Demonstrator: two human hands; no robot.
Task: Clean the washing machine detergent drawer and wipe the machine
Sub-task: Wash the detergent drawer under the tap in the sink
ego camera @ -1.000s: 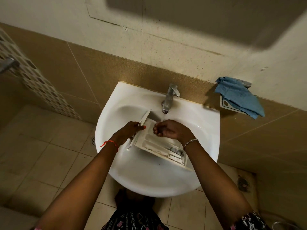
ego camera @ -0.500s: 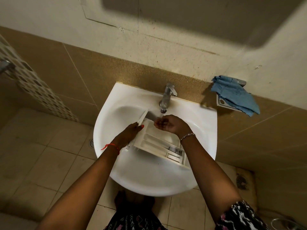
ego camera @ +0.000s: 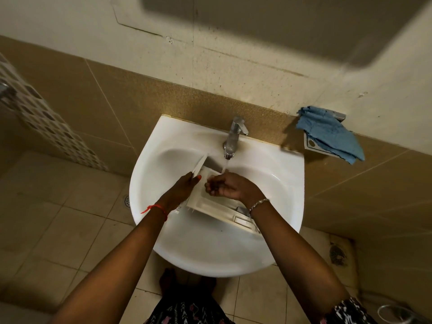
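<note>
Drawer [ego camera: 210, 206] rinse step, frame centre: left hand [ego camera: 184, 187] grips front panel, right hand [ego camera: 226, 188] curled, empty, under tap [ego camera: 233, 136] stream; next probably needs compartments scrubbed

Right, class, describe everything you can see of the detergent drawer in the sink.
The detergent drawer is white plastic, long, divided into open compartments, with a flat front panel at its far end. It lies slanted in the white sink under the running tap. The left hand grips its front end; the right hand, fingers curled, sits over its middle, hiding part.
</note>
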